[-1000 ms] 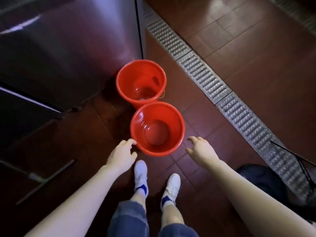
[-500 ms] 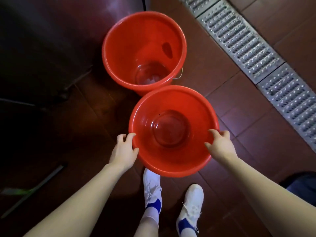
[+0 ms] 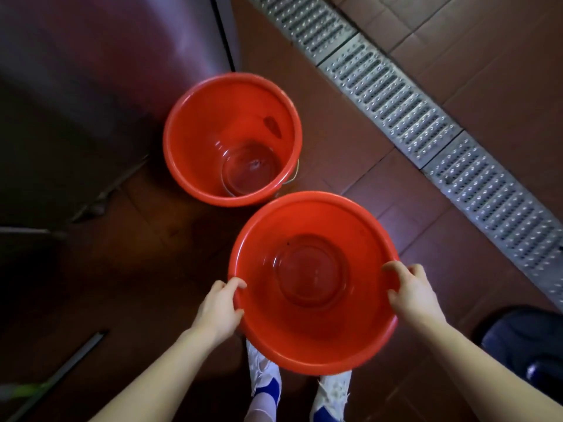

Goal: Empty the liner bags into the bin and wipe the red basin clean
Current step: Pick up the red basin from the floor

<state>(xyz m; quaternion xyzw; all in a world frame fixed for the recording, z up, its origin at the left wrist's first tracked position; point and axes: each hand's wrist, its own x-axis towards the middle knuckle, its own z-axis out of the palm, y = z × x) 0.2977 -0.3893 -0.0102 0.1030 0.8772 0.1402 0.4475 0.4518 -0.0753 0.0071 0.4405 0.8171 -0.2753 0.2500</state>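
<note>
I hold a wide red basin above my shoes, its inside bare and shiny. My left hand grips the rim on the left side, thumb over the edge. My right hand grips the rim on the right side the same way. Beyond the basin a taller red bucket stands on the floor against a metal cabinet, with a little clear water at its bottom and a dark spot on its inner wall. No liner bags or bin are in view.
A stainless cabinet fills the upper left. A perforated metal drain grate runs diagonally across the brown tiled floor on the right. A dark bag lies at lower right. A long-handled tool lies at lower left.
Both hands reached down, closed on the near basin's rim and lifted it off the floor toward me and slightly right. The far bucket stayed put.
</note>
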